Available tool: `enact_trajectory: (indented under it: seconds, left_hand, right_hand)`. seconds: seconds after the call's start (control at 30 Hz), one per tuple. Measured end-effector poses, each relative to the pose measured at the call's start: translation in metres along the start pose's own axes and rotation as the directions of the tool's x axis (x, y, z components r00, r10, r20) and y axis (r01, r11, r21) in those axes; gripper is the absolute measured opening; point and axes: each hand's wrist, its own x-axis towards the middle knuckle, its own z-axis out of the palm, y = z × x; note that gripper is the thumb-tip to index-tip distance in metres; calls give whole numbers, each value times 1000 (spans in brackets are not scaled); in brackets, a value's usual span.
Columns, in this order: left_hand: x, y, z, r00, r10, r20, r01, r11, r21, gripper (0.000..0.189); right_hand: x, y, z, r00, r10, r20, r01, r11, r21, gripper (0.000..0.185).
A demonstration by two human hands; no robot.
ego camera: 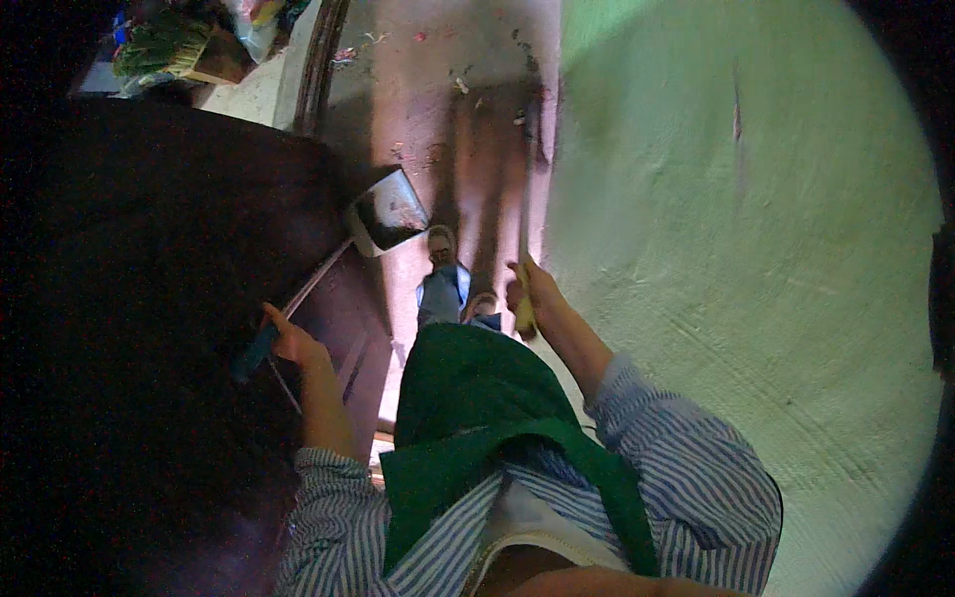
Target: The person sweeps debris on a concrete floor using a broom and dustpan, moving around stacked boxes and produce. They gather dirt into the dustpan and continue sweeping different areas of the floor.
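My left hand [295, 339] is closed around the teal grip of a long-handled dustpan. The pan [395, 209], pale with dark debris inside, rests close to the floor just ahead of my shoes [442, 242]. Its thin handle [317, 276] slants back to my hand. On the other side, my right hand [537, 291] grips a long stick [527, 179] near its yellowish end [525, 317]. The stick runs forward along the foot of the wall. Its far end lies in shadow and looks like a dark broom head, but I cannot tell for sure.
A pale green wall [746, 298] rises close on my right. Dark furniture or panelling [171, 246] stands on my left. Small scraps [461, 86] litter the floor [418, 112] ahead. Green stalks [160, 48] and a brown box [220, 56] lie beyond at upper left.
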Motion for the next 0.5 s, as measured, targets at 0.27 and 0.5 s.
enact_trajectory:
  seconds: [0.27, 0.5]
  left_hand:
    - [-43, 30, -20, 914, -401, 64, 271, 720, 639, 36]
    - [-78, -38, -77, 870, -199, 452, -236, 636, 734, 34]
  right_hand:
    - [-118, -82, -16, 962, 137, 238, -159, 984, 75, 37]
    - [-40, -119, 63, 996, 77, -52, -83, 989, -121, 28]
